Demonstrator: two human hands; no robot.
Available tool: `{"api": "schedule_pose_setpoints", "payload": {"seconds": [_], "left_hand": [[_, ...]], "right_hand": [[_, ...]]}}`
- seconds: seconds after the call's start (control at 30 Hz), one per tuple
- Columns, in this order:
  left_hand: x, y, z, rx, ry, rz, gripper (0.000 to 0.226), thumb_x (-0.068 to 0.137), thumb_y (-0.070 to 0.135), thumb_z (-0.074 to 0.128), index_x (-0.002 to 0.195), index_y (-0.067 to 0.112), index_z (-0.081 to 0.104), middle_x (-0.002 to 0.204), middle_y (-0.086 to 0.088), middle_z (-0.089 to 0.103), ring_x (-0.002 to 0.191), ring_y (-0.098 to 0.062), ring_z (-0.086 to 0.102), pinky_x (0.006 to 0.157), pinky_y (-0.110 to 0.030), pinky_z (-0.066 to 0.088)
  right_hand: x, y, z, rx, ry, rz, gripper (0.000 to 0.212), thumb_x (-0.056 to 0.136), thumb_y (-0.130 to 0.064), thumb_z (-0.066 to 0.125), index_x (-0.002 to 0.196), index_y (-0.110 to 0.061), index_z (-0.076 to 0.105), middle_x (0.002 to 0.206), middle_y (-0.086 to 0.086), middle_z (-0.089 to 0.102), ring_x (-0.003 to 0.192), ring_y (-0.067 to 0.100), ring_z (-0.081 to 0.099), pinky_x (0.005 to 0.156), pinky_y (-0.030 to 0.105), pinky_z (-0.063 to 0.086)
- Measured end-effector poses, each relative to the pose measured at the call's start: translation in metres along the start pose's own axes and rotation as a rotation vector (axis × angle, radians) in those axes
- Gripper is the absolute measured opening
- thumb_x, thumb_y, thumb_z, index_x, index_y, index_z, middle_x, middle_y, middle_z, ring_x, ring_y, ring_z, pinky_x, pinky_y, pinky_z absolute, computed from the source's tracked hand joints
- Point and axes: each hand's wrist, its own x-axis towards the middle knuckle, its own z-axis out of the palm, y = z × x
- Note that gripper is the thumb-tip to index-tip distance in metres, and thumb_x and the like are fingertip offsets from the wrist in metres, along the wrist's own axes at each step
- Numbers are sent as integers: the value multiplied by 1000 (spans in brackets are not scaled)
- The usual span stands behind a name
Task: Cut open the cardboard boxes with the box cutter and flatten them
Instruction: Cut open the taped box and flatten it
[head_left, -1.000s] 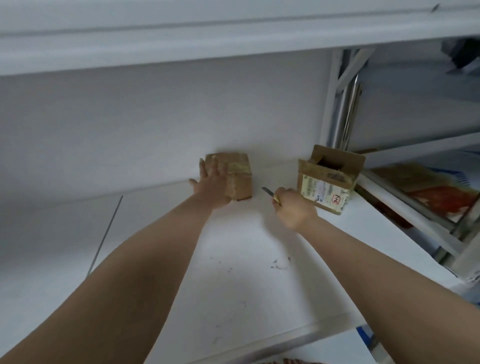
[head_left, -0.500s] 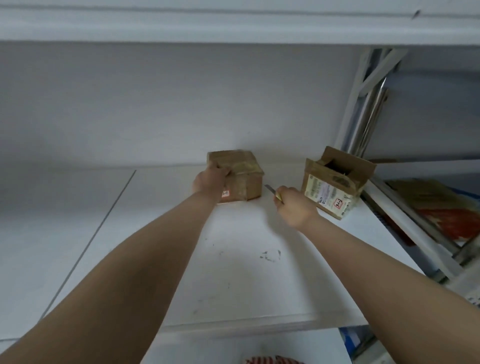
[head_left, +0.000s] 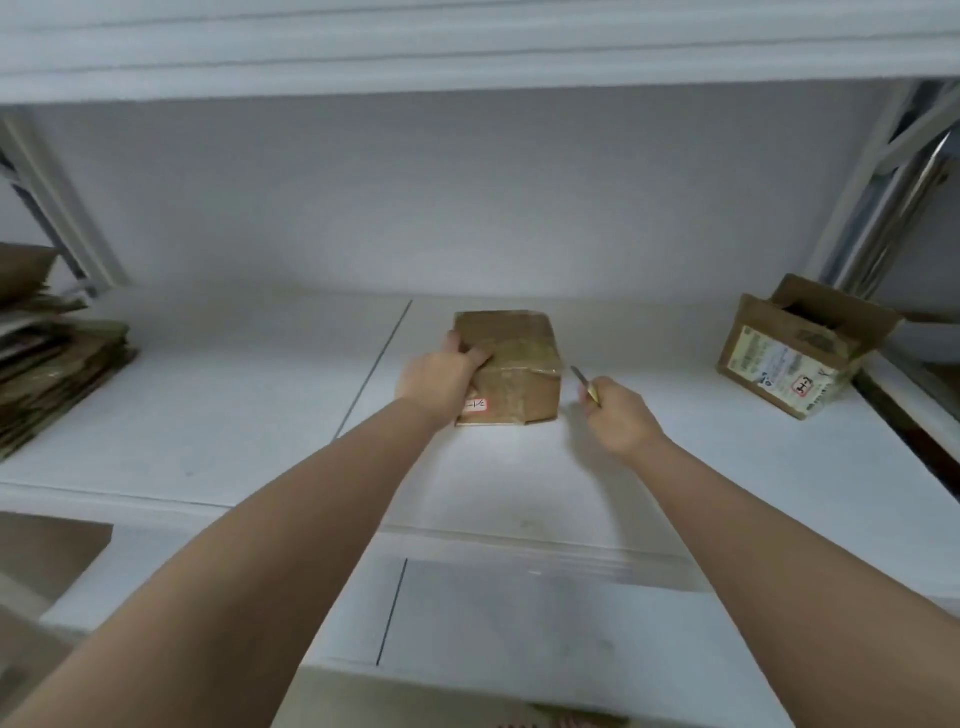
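Left hand (head_left: 439, 375) gripping sealed box (head_left: 511, 366) mid-frame on shelf (head_left: 208, 415); right hand (head_left: 621, 415) clutching cutter (head_left: 584, 383), just right of box

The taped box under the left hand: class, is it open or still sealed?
Still sealed. The taped box has its top flaps flat under tape; the left hand grips it, and the box cutter has not touched it.

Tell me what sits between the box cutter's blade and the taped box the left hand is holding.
Nothing visible: only bare white shelf separates the box cutter in the right hand from the taped box under the left hand.
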Motion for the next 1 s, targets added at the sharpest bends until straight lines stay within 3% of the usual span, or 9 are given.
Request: {"api": "schedule_pose_setpoints", "payload": {"seconds": [0.13, 0.23, 0.3, 0.47, 0.6, 0.73, 0.83, 0.9, 1.0], "left_hand": [[-52, -42, -10, 2, -10, -25, 55, 89, 21, 54, 141, 32, 39, 130, -8, 37, 99, -35, 59, 80, -41, 50], [-90, -68, -20, 8, 6, -61, 55, 89, 19, 55, 141, 28, 40, 127, -9, 37, 92, -35, 59, 73, -39, 49], [-113, -73, -24, -25, 3, -80, 53, 90, 22, 56, 140, 23, 41, 127, -11, 35, 90, -35, 59, 71, -39, 49], [-157, -50, -20, -152, 35, 81, 58, 91, 43, 54, 141, 19, 38, 126, -11, 40, 96, -34, 57, 71, -41, 51], [-147, -58, -35, -34, 165, 151, 58, 89, 41, 50, 142, 20, 40, 134, -8, 46, 124, -29, 39, 86, -41, 47], [-123, -101, -34, 12, -93, 51, 63, 90, 42, 49, 147, 28, 29, 156, -8, 18, 143, -34, 14, 109, -52, 29], [-125, -104, -26, -278, -171, 12, 65, 92, 38, 55, 149, 29, 25, 154, -11, 15, 133, -34, 38, 109, -43, 34], [-128, -87, -23, -317, -97, -13, 62, 93, 37, 57, 148, 28, 31, 145, -11, 24, 117, -33, 52, 104, -38, 40], [-127, -53, -19, -296, -18, -65, 59, 91, 39, 59, 145, 28, 36, 133, -10, 28, 108, -33, 55, 100, -38, 44]], "right_hand": [[-23, -49, 38, 168, -2, 27, 33, 99, -37, 36, 92, -10, 53, 96, 14, 63, 80, 34, 65, 78, 43, 54], [-43, -90, 68, 262, -11, 18, 35, 100, -38, 33, 86, -13, 54, 85, 9, 67, 53, 25, 63, 65, 37, 56], [-56, -110, 84, 305, 3, 36, 34, 101, -36, 33, 85, -15, 54, 80, 8, 68, 48, 24, 60, 61, 34, 53], [-80, -125, 98, 380, 106, 138, 37, 100, -35, 37, 91, -6, 58, 82, 11, 64, 56, 25, 59, 52, 28, 45], [-98, -112, 94, 398, 153, 238, 27, 91, -34, 46, 92, -11, 59, 93, 11, 68, 84, 31, 64, 77, 45, 55], [-114, -99, 88, 354, 134, 255, 22, 89, -34, 56, 92, -13, 61, 91, 8, 69, 89, 27, 62, 77, 34, 49], [-119, -92, 83, 348, 105, 246, 24, 85, -40, 63, 88, -16, 60, 89, 5, 68, 87, 24, 62, 72, 31, 46], [-118, -88, 77, 353, 105, 250, 21, 84, -37, 63, 83, -17, 57, 85, 4, 66, 82, 26, 63, 73, 35, 50], [-115, -79, 62, 389, 131, 261, 5, 84, -17, 53, 85, -13, 55, 84, 8, 61, 79, 32, 63, 71, 41, 53]]}}
